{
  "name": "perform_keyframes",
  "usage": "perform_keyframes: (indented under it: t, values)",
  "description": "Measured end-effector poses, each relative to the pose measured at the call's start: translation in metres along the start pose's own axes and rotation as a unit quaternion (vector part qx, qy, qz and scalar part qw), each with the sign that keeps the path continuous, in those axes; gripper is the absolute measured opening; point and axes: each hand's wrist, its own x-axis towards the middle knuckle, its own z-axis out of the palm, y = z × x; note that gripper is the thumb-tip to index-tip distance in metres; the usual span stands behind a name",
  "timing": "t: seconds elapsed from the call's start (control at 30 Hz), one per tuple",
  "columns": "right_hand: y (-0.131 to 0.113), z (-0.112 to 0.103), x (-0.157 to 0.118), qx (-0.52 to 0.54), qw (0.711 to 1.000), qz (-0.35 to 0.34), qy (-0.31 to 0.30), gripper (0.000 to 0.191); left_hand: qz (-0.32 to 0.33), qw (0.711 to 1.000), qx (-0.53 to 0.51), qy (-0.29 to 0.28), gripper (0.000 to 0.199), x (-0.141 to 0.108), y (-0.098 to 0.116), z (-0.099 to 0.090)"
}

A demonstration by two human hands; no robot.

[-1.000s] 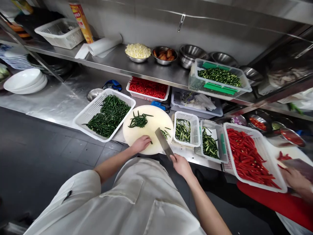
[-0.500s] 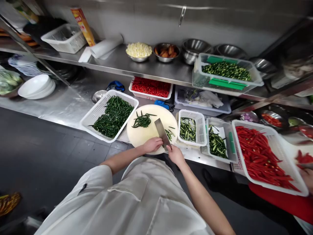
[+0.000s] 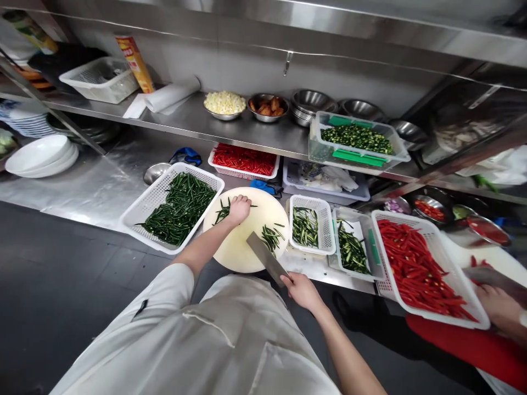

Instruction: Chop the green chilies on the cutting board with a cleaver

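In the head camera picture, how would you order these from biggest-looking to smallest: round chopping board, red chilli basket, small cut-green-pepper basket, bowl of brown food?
1. Red chilli basket
2. Round chopping board
3. Small cut-green-pepper basket
4. Bowl of brown food

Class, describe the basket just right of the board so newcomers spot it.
On the steel counter, find the round board. Just right sits the white basket of green peppers: perforated, unlike the clear tub, and smaller than the basket at left.
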Motion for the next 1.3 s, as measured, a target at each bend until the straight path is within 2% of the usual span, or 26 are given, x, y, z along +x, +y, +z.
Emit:
perform_keyframes:
  t: [0.07, 0.13, 0.23, 0.3, 0.4, 0.53, 0.63, 0.73, 0.83, 0.9, 0.97, 1.03, 1.13, 1.2, 1.3]
  values:
    - [-0.004, -0.003, 0.005, 0.007, 1.000, 0.024, 0.013, 0.040, 0.049, 0.996, -0.040, 0.057, 0.026, -0.019, 0.003, 0.003]
    - [-0.011, -0.005, 0.009, 0.006, 0.998, 0.051, 0.035, 0.040, 0.107, 0.987, -0.089, 0.077, 0.027, -0.051, 0.008, 0.008]
    - [-0.022, -0.002, 0.012, -0.011, 0.995, 0.077, 0.057, 0.039, 0.203, 0.967, -0.156, -0.001, 0.027, -0.106, 0.022, 0.023]
    - [-0.030, 0.001, 0.011, -0.030, 0.995, 0.072, 0.055, 0.038, 0.240, 0.951, -0.186, -0.052, 0.028, -0.136, 0.033, 0.034]
    - [-0.035, 0.002, 0.003, -0.067, 0.995, 0.062, 0.040, 0.038, 0.251, 0.943, -0.208, -0.072, 0.029, -0.155, 0.046, 0.045]
    - [-0.025, -0.009, -0.012, -0.084, 0.995, 0.058, 0.018, 0.036, 0.252, 0.938, -0.227, -0.066, 0.028, -0.153, 0.048, 0.047]
    - [-0.016, -0.012, -0.013, -0.065, 0.997, 0.038, 0.003, 0.033, 0.247, 0.938, -0.233, -0.064, 0.028, -0.151, 0.046, 0.046]
    - [-0.024, -0.001, 0.008, -0.063, 0.997, 0.041, 0.008, 0.033, 0.246, 0.938, -0.233, -0.073, 0.028, -0.151, 0.047, 0.048]
    - [-0.046, 0.010, 0.043, -0.068, 0.995, 0.063, 0.042, 0.036, 0.255, 0.937, -0.227, -0.075, 0.027, -0.151, 0.050, 0.048]
    - [-0.059, 0.010, 0.061, -0.054, 0.995, 0.053, 0.059, 0.037, 0.271, 0.936, -0.213, -0.075, 0.026, -0.150, 0.049, 0.045]
    - [-0.064, 0.006, 0.066, -0.039, 0.996, 0.039, 0.075, 0.039, 0.282, 0.939, -0.186, -0.069, 0.025, -0.147, 0.042, 0.039]
    - [-0.060, 0.003, 0.057, -0.035, 0.994, 0.038, 0.100, 0.041, 0.247, 0.957, -0.145, -0.035, 0.024, -0.142, 0.029, 0.031]
    - [-0.044, 0.007, 0.027, -0.039, 0.993, 0.035, 0.110, 0.040, 0.103, 0.991, -0.065, 0.060, 0.021, -0.130, 0.004, 0.017]
    - [-0.032, 0.013, 0.006, -0.030, 0.997, 0.025, 0.064, 0.041, 0.035, 0.995, -0.025, 0.094, 0.021, -0.119, -0.012, 0.011]
    - [-0.019, 0.019, -0.011, -0.006, 1.000, 0.024, -0.008, 0.043, 0.026, 0.996, -0.009, 0.083, 0.019, -0.106, -0.027, 0.006]
